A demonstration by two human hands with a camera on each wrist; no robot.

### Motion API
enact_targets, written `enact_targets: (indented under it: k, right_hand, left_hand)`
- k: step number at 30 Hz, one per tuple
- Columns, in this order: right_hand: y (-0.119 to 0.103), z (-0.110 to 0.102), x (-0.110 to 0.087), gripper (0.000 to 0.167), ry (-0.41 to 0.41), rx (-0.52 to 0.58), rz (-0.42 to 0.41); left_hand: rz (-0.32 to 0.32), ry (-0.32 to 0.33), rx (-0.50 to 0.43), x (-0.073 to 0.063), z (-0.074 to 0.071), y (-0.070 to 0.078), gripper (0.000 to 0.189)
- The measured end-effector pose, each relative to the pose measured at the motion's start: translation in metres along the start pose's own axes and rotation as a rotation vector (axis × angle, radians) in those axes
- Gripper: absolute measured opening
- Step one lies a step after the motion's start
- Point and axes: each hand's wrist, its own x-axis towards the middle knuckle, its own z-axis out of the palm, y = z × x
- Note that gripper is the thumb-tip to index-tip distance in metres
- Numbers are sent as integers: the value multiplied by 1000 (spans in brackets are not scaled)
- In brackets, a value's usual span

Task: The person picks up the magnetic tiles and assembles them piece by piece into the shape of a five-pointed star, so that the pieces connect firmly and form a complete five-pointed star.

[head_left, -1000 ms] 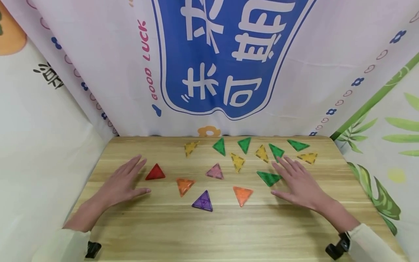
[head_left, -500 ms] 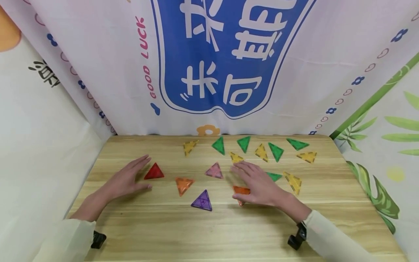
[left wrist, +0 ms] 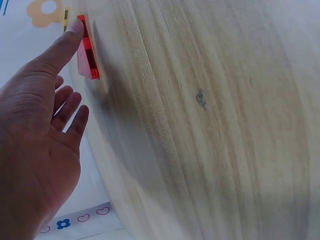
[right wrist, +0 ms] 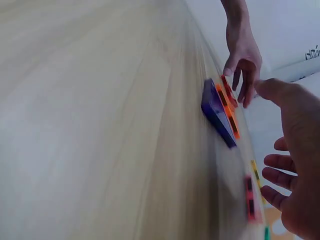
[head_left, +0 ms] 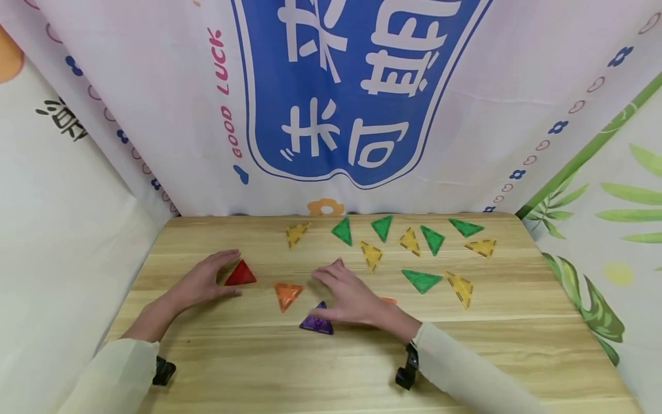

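Holds left hand [head_left: 204, 279] with thumb and fingers parted around red triangular tile [head_left: 240, 274], left of centre in head view, contact unclear; holds right hand [head_left: 351, 298], likewise parted, over pink triangular tile [head_left: 338, 263] and purple triangular tile [head_left: 316, 325], mid-frame.

"GOOD LUCK" [head_left: 223, 89], "未来可期" [head_left: 338, 86], on cloth [head_left: 491, 126]

I see passing room toward the near edge of the table [head_left: 274, 376]; the right hand [head_left: 347, 296] and purple tile [head_left: 313, 326] block its middle, green tiles [head_left: 433, 239] its far right.
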Motion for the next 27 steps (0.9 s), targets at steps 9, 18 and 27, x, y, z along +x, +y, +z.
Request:
enact_targets:
  k: [9, 18, 27]
  right_hand:
    - [-19, 27, 34, 75, 17, 9, 58]
    - [-32, 43, 52, 64, 71, 18, 75]
    - [-30, 46, 57, 56, 76, 29, 79]
  left_hand:
    - [31, 13, 12, 5, 3, -7, 73]
    - [44, 32, 2, 13, 7, -6, 61]
    - [37, 37, -45, 16, 9, -1, 55]
